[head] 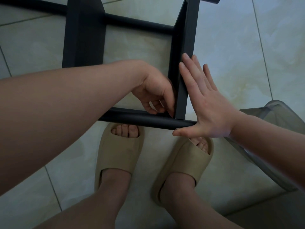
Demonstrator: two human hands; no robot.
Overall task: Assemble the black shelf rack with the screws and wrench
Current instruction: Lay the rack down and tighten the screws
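Rack of black metal tubes and flat bars (82, 38) lies on the pale tiled floor (231, 38), probably stiff, lightish and slick, best held by its corner joint (180, 113), where right hand (209, 103) presses flat and open outside, left hand (155, 95) curls fingers inside, whatever they pinch hidden.

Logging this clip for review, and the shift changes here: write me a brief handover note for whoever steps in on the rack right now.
Right hand: open, flat against the outer face of the flat bar, thumb at the end of the near round tube.
Left hand: fingers curled at the inner corner of that joint; what they hold is hidden.
Rack frame lies on the tiled floor; a farther crossbar looks already joined.
Left to do: fasten this corner. No screws or wrench in view.
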